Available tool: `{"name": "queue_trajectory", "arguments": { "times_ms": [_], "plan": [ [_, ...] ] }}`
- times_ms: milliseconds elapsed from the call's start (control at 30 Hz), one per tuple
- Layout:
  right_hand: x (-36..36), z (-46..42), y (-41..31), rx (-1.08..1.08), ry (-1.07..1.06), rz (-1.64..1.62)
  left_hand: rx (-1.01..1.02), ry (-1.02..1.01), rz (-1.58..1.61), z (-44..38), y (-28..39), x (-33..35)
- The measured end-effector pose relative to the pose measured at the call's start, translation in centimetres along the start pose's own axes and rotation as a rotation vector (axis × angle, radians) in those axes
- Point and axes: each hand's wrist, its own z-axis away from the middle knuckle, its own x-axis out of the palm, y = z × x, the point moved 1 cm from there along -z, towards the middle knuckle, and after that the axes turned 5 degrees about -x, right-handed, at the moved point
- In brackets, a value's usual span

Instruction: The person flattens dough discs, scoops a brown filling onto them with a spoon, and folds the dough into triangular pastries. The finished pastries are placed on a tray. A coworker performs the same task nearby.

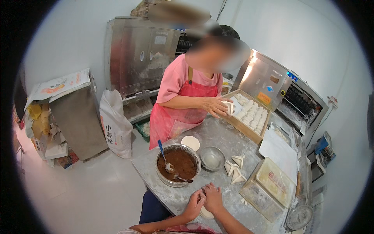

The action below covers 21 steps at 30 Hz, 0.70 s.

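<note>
My left hand (194,204) and my right hand (213,196) meet over the metal table (181,194), fingers cupped together. Whatever may be between them is hidden. Below and partly behind them lies a round dough wrapper (206,213). Just beyond my hands stands a metal bowl (196,175) of brown filling (182,161), with a blue-handled spoon (162,152) and a second spoon in it. To its right are a small metal bowl (213,158) and several three-cornered dough pieces (237,176). Another flat dough round (190,143) lies behind the bowls.
Across the table a co-worker (190,102) in a red apron holds a folded dough piece (227,107) beside a wooden tray (247,131) of shaped dough. A lidded plastic box (263,194) stands at my right, near a round metal lid (299,217). A flour sack (115,125) stands on the floor.
</note>
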Motion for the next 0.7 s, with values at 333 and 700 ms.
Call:
{"name": "queue_trajectory", "arguments": {
  "times_ms": [333,700],
  "plan": [
    [0.4,0.0,-0.1,-0.026,-0.061,0.096,0.212,0.000,-0.311,0.3,0.3,-1.0],
    [1.1,-0.2,0.3,-0.029,-0.190,0.210,0.141,-0.063,-0.207,0.0,2.9,-1.5]
  ]
}}
